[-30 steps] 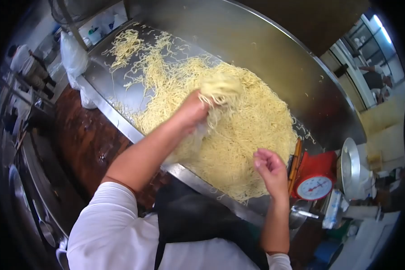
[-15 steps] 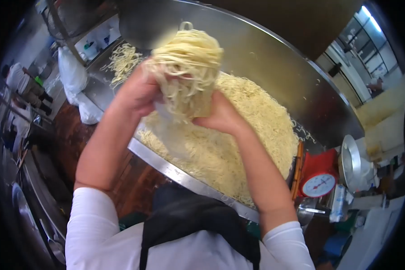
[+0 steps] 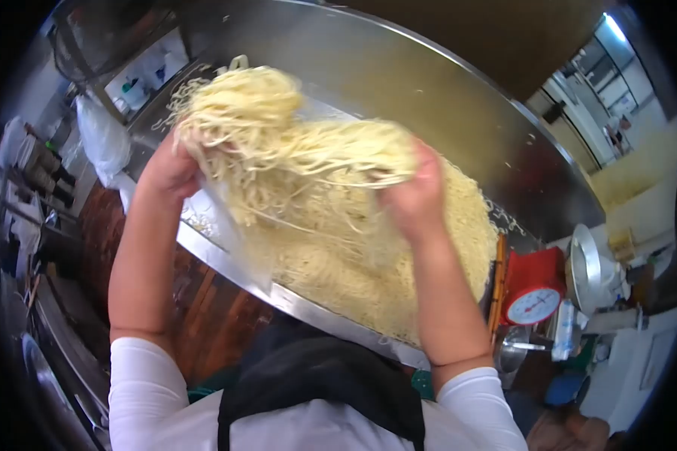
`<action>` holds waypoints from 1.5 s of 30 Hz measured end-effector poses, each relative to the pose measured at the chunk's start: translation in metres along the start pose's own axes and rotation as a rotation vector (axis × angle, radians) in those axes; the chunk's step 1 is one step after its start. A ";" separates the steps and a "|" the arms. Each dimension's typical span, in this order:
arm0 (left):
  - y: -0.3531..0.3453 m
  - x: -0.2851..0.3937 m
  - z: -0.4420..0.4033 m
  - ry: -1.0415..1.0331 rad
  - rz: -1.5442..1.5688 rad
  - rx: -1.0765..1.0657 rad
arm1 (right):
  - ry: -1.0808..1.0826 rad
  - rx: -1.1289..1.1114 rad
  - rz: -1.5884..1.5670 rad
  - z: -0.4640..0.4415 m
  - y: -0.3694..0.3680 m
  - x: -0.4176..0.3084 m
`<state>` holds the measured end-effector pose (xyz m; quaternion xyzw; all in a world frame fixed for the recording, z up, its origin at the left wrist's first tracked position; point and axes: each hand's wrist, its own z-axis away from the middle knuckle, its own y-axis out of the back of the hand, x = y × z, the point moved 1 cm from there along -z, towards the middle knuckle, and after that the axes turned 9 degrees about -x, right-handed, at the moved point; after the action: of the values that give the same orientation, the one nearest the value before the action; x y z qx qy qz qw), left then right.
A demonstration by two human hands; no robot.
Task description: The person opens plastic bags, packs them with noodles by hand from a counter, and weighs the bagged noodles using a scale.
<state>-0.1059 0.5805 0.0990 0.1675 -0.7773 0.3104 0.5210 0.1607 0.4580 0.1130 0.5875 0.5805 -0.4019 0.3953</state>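
Note:
Long pale yellow noodles (image 3: 271, 135) hang in the air between my two hands, with loose strands dangling below. My left hand (image 3: 179, 161) grips the left end, where the strands bunch into a thick clump; noodles cover most of its fingers. My right hand (image 3: 420, 192) is closed round the other end, fingers partly hidden by strands. Beneath them a big heap of noodles (image 3: 459, 225) fills much of a wide metal tray (image 3: 278, 297). Some of the heap looks hazy, perhaps from steam.
At right stand a red dial scale (image 3: 532, 282), a metal bowl (image 3: 585, 259) and a plastic bottle (image 3: 564, 331). A wooden stick (image 3: 496, 286) lies by the tray's right end. A white plastic bag (image 3: 101, 139) hangs at left. Another person (image 3: 41, 158) stands far left.
The hands have moved apart, left hand leftward and right hand rightward. The single raised bundle of noodles is now stretched between them.

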 end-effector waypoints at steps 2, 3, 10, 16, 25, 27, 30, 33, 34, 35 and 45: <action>0.010 0.002 -0.010 0.074 0.025 -0.067 | 0.150 -0.011 -0.094 -0.019 -0.020 -0.023; 0.009 0.002 -0.016 0.133 0.061 -0.112 | 0.218 -0.085 0.011 -0.029 -0.028 -0.027; 0.052 -0.090 -0.010 0.455 -1.037 -0.179 | -0.450 -0.258 0.628 -0.022 -0.063 0.149; 0.069 -0.099 0.026 0.242 -1.024 0.356 | -0.485 -0.256 0.554 -0.024 -0.103 0.162; 0.079 -0.085 0.037 0.105 -0.648 0.427 | -0.544 -1.091 0.836 -0.061 -0.180 0.192; 0.094 -0.079 0.050 0.169 -0.335 0.476 | -0.499 -0.921 0.543 -0.068 -0.152 0.169; 0.104 -0.078 0.054 0.136 -0.169 0.531 | -0.511 -0.723 0.578 -0.078 -0.125 0.140; 0.109 -0.074 0.053 0.174 -0.037 0.583 | -0.310 -0.636 1.188 -0.038 -0.119 0.162; 0.109 -0.071 0.053 0.196 0.041 0.612 | -0.354 -0.697 1.285 -0.019 -0.121 0.179; 0.108 -0.069 0.054 0.209 0.113 0.650 | -0.367 -0.702 1.264 -0.006 -0.118 0.197; 0.061 -0.098 0.035 0.245 -0.305 -0.383 | -0.015 -0.046 0.236 -0.019 -0.155 0.139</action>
<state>-0.1267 0.5966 -0.0189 0.1422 -0.7187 0.0938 0.6741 0.0068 0.5283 -0.0091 0.6393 0.5136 -0.3435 0.4577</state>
